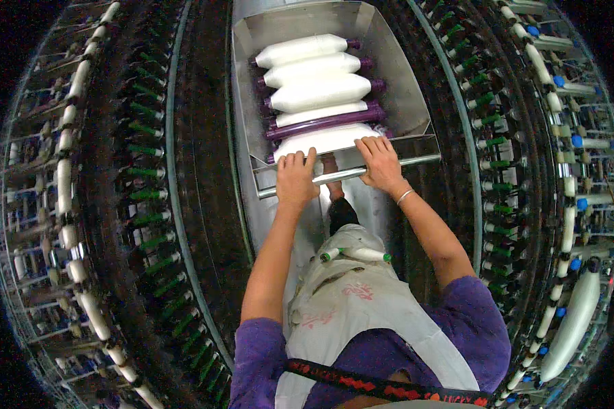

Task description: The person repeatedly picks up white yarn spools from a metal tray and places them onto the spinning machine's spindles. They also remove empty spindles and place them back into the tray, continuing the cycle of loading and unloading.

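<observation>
A metal cart (400, 82) stands ahead of me, its handle bar (341, 175) running across the near end. My left hand (297, 178) is closed over the left part of the bar, with its fingertips reaching the cart's near rim. Further right, my right hand (382, 163) grips the bar the same way; a thin bracelet circles that wrist. Inside the cart lie several white yarn bobbins (320, 93) with purple ends, side by side. Among them is a mostly bare purple tube (324, 125). My palms and the bar's undersides are hidden.
Long spinning machines flank the narrow aisle, with rows of green spindles at left (145, 150) and right (491, 143). A large white bobbin (572, 327) hangs at the lower right. Two small cops with green ends (367, 254) sit at the front of my pale apron (355, 300).
</observation>
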A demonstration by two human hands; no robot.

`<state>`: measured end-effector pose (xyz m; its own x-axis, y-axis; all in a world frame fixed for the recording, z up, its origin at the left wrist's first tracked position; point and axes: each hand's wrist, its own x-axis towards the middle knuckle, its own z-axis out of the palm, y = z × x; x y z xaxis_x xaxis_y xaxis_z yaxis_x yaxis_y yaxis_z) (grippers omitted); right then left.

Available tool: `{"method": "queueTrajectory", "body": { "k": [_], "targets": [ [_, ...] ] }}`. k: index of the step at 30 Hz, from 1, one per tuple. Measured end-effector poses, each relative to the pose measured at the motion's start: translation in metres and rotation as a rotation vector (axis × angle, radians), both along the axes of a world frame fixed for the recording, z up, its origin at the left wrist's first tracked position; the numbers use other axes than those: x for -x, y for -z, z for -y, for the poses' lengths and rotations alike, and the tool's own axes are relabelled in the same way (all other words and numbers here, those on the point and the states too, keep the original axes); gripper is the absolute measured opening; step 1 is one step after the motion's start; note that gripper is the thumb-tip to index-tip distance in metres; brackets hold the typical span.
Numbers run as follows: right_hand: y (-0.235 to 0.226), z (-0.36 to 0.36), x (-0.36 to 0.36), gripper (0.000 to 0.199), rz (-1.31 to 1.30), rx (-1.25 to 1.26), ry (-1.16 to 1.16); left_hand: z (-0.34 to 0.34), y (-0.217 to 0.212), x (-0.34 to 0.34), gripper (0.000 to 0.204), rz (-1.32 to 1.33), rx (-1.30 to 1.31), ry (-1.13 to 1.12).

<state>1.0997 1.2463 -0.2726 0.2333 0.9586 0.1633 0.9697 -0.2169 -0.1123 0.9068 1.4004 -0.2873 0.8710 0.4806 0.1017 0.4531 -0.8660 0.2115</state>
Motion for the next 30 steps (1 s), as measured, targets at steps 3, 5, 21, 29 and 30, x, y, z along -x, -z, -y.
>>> {"method": "queueTrajectory", "body": {
  "k": [3, 5, 21, 29, 30],
  "targets": [
    [-0.015, -0.023, -0.015, 0.079, -0.162, 0.062, -0.067, -0.021, -0.005, -0.012, 0.092, -0.010, 0.041, 0.002],
    [-0.019, -0.036, -0.044, 0.074, -0.441, 0.091, -0.138, -0.030, -0.008, -0.019, 0.094, -0.044, 0.105, 0.010],
    [0.177, -0.235, -0.342, 0.054, -0.170, 0.912, 0.212, -0.090, -0.019, -0.077, 0.092, -0.099, 0.196, -0.018],
    [0.156, -0.214, -0.290, 0.061, -0.529, 0.727, 0.279, -0.138, -0.001, -0.109, 0.081, -0.067, 0.132, 0.022],
    [0.144, -0.222, -0.284, 0.054, -0.482, 0.735, 0.316, -0.145, 0.002, -0.112, 0.082, -0.094, 0.126, 0.027]
  ]
}}
